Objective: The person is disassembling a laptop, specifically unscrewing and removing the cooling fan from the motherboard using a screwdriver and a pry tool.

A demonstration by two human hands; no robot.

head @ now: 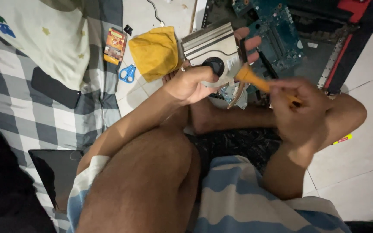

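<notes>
The left hand [191,82] keeps its grip pressed around a metal cooling unit [214,49] with a round black fan hub, thumb across the front and fingertips [249,43] curling over the far edge at two o'clock. The right hand [301,108], at four o'clock of the unit, has its grip pinched on an orange-handled tool [255,80], whose tip meets the unit's lower right corner. At one o'clock lies a blue circuit board [277,39] inside an opened black case. At nine o'clock of the unit a yellow cloth [154,51] rests on the tiled floor [363,164], with blue-handled scissors [128,73] and a small orange packet [115,45] just beyond, beside a checked blanket [26,112].
</notes>
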